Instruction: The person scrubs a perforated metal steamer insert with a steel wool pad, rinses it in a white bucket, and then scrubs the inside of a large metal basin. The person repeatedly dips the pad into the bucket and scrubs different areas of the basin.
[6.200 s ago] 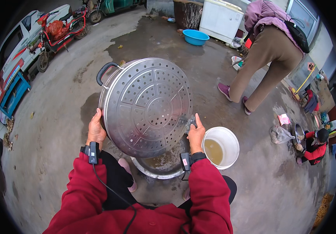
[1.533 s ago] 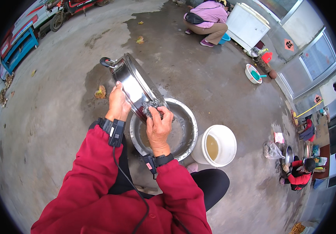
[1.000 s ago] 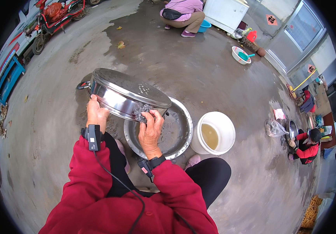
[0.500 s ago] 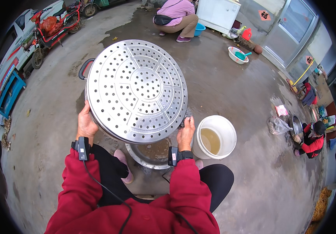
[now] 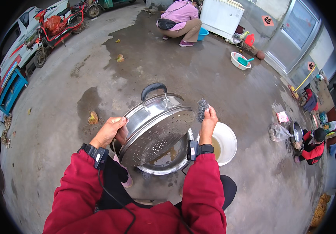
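Steamer (image 5: 155,130) has tilted; it partly hides the basin (image 5: 162,170).

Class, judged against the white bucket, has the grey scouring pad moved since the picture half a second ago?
Yes, rightward: the grey scouring pad, then left of the white bucket, now appears in the view just above its left part.

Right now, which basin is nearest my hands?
The round grey metal basin, partly hidden by the perforated steel steamer; the blue plastic basin, white plastic basin and silver metal basin at far right are farther off.
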Tool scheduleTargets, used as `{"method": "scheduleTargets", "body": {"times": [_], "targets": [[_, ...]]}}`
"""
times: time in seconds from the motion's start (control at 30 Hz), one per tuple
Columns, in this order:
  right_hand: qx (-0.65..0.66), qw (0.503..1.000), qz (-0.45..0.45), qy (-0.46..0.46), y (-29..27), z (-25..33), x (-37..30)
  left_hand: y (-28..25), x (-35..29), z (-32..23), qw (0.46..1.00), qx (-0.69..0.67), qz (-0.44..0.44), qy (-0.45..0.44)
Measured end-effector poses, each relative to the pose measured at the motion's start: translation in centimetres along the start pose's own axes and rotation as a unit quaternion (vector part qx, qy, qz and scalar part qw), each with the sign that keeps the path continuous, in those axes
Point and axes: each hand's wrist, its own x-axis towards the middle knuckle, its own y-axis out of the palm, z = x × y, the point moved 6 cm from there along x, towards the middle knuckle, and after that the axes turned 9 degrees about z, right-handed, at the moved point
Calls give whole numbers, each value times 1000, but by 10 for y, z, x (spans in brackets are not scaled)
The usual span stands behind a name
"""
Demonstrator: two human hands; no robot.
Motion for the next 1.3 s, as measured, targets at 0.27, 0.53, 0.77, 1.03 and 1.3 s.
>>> {"method": "scheduleTargets", "body": {"times": [0.27,0.53,0.77,1.03,1.3], "targets": [[-389,815,281,-324,109,73,-73,10,11,11,1000,25,2,8],[-515,820,244,-45,49,47,-3,8,10,8,995,101,24,7],[-450,768,304,-340,115,114,-100,25,19,8,994,78,51,51],[-418,875,225,-101,40,13,-18,27,13,15,995,91,22,19],[-503,810,239,184,-43,-51,12,8,-9,-4,999,43,-4,27]]}}
